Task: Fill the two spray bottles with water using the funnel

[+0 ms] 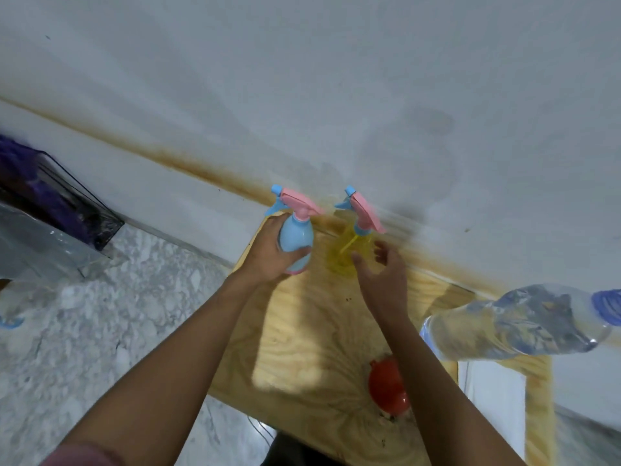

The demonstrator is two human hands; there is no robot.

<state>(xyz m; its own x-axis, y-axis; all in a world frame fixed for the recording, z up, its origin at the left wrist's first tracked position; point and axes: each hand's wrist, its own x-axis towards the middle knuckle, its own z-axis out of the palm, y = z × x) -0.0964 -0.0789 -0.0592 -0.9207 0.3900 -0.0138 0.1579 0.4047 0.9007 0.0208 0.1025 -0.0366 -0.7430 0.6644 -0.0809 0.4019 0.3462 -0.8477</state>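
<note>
Half-hidden funnel (389, 386) behind right forearm

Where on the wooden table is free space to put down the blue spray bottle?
The widest bare patch of the wooden table lies between the two forearms, near of both bottles and left of the red funnel. It is crowded at the far edge: left hand holds the blue spray bottle, yellow spray bottle stands beside it, right hand open near. The water bottle takes the right side.

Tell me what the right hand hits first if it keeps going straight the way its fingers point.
Most likely the yellow spray bottle. The right hand is open, fingers aimed at its body from just beside it; nothing shows between them, though depth is hard to judge.
</note>
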